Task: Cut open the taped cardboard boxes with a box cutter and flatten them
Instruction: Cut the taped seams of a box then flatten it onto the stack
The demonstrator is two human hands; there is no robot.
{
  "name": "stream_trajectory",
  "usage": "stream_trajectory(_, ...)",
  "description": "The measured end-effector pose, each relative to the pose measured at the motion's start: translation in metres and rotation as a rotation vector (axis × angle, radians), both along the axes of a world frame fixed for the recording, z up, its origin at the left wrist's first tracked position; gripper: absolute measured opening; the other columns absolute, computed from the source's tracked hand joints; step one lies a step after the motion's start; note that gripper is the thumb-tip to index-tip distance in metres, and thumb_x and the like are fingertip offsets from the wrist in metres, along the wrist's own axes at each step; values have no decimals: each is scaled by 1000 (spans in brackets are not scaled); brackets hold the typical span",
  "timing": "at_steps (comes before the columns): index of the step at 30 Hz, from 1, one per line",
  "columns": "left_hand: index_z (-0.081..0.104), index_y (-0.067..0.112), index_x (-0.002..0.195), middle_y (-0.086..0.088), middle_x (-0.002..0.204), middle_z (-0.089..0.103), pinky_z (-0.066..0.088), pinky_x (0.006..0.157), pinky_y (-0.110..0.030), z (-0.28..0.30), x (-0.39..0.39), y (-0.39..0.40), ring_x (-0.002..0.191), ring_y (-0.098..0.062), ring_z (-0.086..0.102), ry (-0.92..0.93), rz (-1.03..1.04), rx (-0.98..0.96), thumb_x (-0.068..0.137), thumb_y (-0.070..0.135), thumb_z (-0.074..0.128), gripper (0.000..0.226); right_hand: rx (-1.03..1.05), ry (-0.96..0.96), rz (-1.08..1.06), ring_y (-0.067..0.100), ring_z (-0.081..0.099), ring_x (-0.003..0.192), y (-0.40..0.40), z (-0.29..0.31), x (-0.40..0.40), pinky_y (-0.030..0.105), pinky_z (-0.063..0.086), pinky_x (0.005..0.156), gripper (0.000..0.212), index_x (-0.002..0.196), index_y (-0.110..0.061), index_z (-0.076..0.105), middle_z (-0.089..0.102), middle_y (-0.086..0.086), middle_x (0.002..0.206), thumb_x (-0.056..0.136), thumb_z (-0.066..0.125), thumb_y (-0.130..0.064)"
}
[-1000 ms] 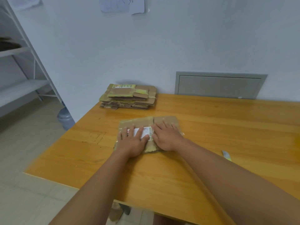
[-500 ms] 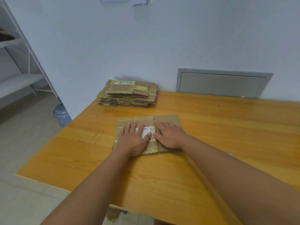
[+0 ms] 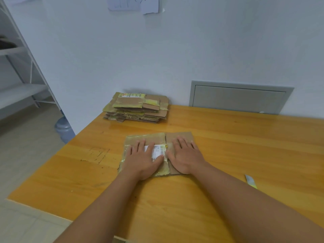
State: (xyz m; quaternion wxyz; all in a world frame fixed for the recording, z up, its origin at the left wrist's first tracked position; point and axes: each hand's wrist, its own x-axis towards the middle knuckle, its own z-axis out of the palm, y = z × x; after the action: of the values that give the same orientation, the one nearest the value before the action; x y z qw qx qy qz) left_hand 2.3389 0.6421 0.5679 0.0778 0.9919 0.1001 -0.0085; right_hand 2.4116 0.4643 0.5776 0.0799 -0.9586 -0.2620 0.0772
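Two hands [image 3: 145, 161] [image 3: 185, 159], one flattened box [image 3: 180, 136], one stack [image 3: 136, 108]

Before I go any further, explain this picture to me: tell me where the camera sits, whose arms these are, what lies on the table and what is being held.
There is no machine here. The camera is worn on a person's head and looks forward and down, so the two bare arms reaching in from the bottom are that person's own.

The left hand and right hand lie flat, fingers straight, pressing down on a cut-open box on the wooden table. The box has yellowish tape and a white label. Nothing is gripped; both hands only press.

Further back, near the wall, sits a stack of already flattened boxes. At the right, by the right forearm, lies a small thing that may be the cutter; it is too blurred to be sure. Beyond the table's left edge are a white shelf and a water jug on the floor.
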Motion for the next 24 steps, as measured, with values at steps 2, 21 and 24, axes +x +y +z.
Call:
stream_trajectory(2, 9, 35, 156, -6, 166, 3, -1, 121, -47, 0, 1, -2, 152, -24, -4, -19, 7, 5, 74, 84, 1, 96, -4, -1, -4, 18, -9, 152, 0, 1, 0, 42, -8, 123, 74, 159, -18, 3, -6, 3, 167, 99, 11, -62)
stream_trajectory(21, -1, 32, 157, -7, 165, -10, -7, 122, -46, 1, 3, -1, 151, -23, -14, 42, -1, -34, 100, 59, 3, 64, 80, 130, 0, 14, -11, 152, -6, 5, 11, 41, -12, 119, 58, 159, -25, 3, -11, -3, 166, 106, 10, -47)
stream_trajectory(24, -1, 33, 157, -6, 165, -9, -7, 122, -46, -2, 4, 0, 151, -22, -14, 37, 1, -19, 98, 63, 8, 67, 27, 110, 21, 15, -13, 152, -5, 1, 12, 44, -12, 119, 73, 158, -24, -1, -15, -2, 165, 99, 19, -63)
